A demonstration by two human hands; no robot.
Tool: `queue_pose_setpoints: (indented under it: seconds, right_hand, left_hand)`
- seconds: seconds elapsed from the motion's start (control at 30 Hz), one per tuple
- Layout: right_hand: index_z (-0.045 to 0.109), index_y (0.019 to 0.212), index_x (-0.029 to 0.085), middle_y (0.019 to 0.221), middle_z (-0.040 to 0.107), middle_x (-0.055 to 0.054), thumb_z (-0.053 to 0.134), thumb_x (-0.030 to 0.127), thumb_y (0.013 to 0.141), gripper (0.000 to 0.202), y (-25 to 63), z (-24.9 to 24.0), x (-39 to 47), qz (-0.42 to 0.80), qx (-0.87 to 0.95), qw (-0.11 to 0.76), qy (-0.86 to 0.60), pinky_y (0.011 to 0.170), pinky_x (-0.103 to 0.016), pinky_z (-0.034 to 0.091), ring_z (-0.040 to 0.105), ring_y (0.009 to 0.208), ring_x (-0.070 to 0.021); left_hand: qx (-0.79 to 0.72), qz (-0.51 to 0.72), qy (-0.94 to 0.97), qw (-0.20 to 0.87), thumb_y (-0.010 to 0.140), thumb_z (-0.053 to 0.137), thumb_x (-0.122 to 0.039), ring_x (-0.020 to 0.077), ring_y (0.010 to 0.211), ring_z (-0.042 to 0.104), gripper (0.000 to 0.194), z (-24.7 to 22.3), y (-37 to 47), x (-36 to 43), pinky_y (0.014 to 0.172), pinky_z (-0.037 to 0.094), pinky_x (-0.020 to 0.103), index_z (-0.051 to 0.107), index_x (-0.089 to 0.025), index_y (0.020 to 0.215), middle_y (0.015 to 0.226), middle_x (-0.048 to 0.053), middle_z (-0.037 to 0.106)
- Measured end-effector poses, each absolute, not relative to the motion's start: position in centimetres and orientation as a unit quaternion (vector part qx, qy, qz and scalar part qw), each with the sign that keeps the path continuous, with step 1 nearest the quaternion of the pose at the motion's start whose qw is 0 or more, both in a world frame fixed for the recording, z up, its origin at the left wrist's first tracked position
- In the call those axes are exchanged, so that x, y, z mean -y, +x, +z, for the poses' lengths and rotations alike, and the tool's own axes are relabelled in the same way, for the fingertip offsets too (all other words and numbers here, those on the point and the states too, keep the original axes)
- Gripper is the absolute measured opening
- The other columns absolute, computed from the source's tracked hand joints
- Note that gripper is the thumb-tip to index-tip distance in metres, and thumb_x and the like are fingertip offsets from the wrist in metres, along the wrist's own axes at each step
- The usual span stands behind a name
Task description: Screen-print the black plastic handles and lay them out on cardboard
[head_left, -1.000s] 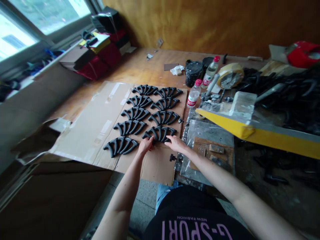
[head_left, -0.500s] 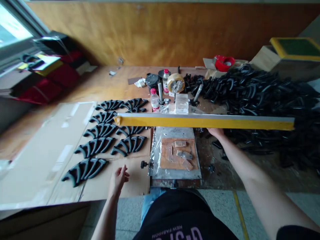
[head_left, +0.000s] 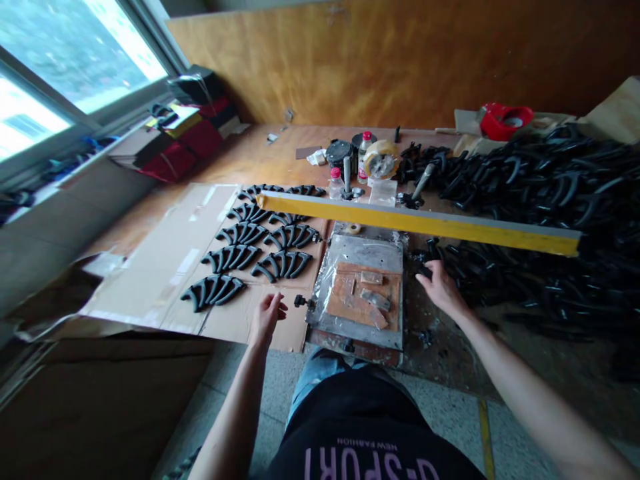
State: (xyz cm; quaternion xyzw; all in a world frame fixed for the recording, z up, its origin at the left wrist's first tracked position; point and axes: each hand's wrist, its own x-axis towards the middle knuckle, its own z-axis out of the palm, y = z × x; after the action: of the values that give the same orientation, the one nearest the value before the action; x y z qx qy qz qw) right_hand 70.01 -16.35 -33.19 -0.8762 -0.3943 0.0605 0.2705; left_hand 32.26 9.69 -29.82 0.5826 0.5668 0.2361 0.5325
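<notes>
My left hand (head_left: 269,318) hovers over the near edge of the cardboard sheet (head_left: 227,317), its fingers loosely curled and a little apart, with nothing visible in them. Fanned rows of black curved handles (head_left: 215,292) lie on the cardboard beyond it. At the near side of the pile of black handles (head_left: 545,193), my right hand (head_left: 443,291) has its fingers closed on a black curved handle, mostly hidden by the hand and the dark pieces behind. Between my hands sits a metal plate (head_left: 320,313) carrying a brown board (head_left: 340,303) with several small blocks.
A long yellow bar (head_left: 420,223) spans the view above the bench. Behind it stand two metal posts (head_left: 347,177), red-capped bottles (head_left: 365,163), a tape roll (head_left: 381,160) and a red tape dispenser (head_left: 506,121). A black knob (head_left: 300,301) juts from the plate's left side.
My view has swung left, showing more of the window. My right hand has drawn back from under the yellow bar, with a black handle at its fingers. My left hand stays loosely curled.
</notes>
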Motion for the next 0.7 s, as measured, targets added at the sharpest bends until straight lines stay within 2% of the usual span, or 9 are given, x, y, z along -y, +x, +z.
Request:
queue_pose_setpoints:
  seconds: [0.07,0.13,0.23,0.33,0.43,0.6,0.7]
  right_hand:
    - [0.056,0.113,0.019,0.103,0.066,-0.01,0.055,0.032,0.089,0.027,66.0,-31.7,13.9,0.11,0.463,0.326,-0.817,0.079,-0.036,0.049,0.064,0.092,-0.0247]
    - [0.06,0.105,0.02,0.105,0.066,-0.008,0.054,0.028,0.09,0.018,62.4,-30.8,11.6,0.13,0.53,0.339,-0.766,0.085,-0.035,0.048,0.063,0.096,-0.0219]
    - [0.065,0.103,0.02,0.104,0.067,-0.008,0.051,0.023,0.093,0.017,59.5,-30.3,9.3,0.108,0.584,0.272,-0.757,0.088,-0.032,0.045,0.06,0.098,-0.0197]
    - [0.068,0.105,0.023,0.094,0.067,-0.007,0.048,0.024,0.095,0.022,59.1,-30.4,8.6,0.068,0.61,0.18,-0.769,0.081,-0.03,0.043,0.057,0.095,-0.0203]
    - [0.068,0.111,0.024,0.097,0.065,-0.008,0.044,0.023,0.097,0.027,59.1,-30.6,8.6,0.013,0.63,0.136,-0.764,0.078,-0.031,0.041,0.053,0.098,-0.022]
    - [0.067,0.116,0.024,0.103,0.065,-0.009,0.045,0.018,0.095,0.032,59.0,-30.7,9.4,0.0,0.639,0.136,-0.757,0.086,-0.033,0.041,0.052,0.1,-0.0217]
    - [0.069,0.112,0.024,0.1,0.065,-0.006,0.05,0.022,0.091,0.028,61.3,-29.9,11.3,0.002,0.562,0.195,-0.804,0.09,-0.034,0.043,0.055,0.099,-0.0222]
  left_hand:
    - [-0.531,0.257,0.599,0.542,0.074,0.061,-0.058,0.0086,0.047,0.052,0.044,-27.7,34.4,-10.1,0.049,0.046,0.021,0.058,-0.015,0.085,0.059,-0.002,0.06]
    - [-0.487,0.278,0.618,0.551,0.076,0.061,-0.056,0.0087,0.047,0.052,0.041,-25.2,36.9,-10.5,0.049,0.045,0.021,0.058,-0.015,0.083,0.059,-0.002,0.06]
    - [-0.409,0.307,0.644,0.57,0.078,0.062,-0.054,0.008,0.046,0.051,0.038,-21.1,40.7,-11.2,0.047,0.044,0.019,0.058,-0.016,0.082,0.058,-0.002,0.059]
    - [-0.33,0.356,0.644,0.591,0.081,0.06,-0.054,0.0064,0.045,0.05,0.037,-17.1,44.0,-11.5,0.046,0.041,0.017,0.058,-0.017,0.087,0.058,-0.004,0.058]
    - [-0.256,0.408,0.626,0.613,0.085,0.055,-0.055,0.0061,0.043,0.049,0.037,-14.2,46.5,-11.3,0.045,0.04,0.016,0.055,-0.019,0.086,0.057,-0.004,0.057]
    - [-0.217,0.388,0.626,0.64,0.09,0.045,-0.058,0.0081,0.046,0.051,0.044,-12.7,47.3,-10.0,0.046,0.04,0.018,0.057,-0.017,0.081,0.058,-0.002,0.056]
    - [-0.235,0.361,0.652,0.624,0.09,0.045,-0.057,0.0089,0.058,0.055,0.046,-13.7,44.8,-9.1,0.054,0.044,0.019,0.065,-0.016,0.09,0.074,0.002,0.063]
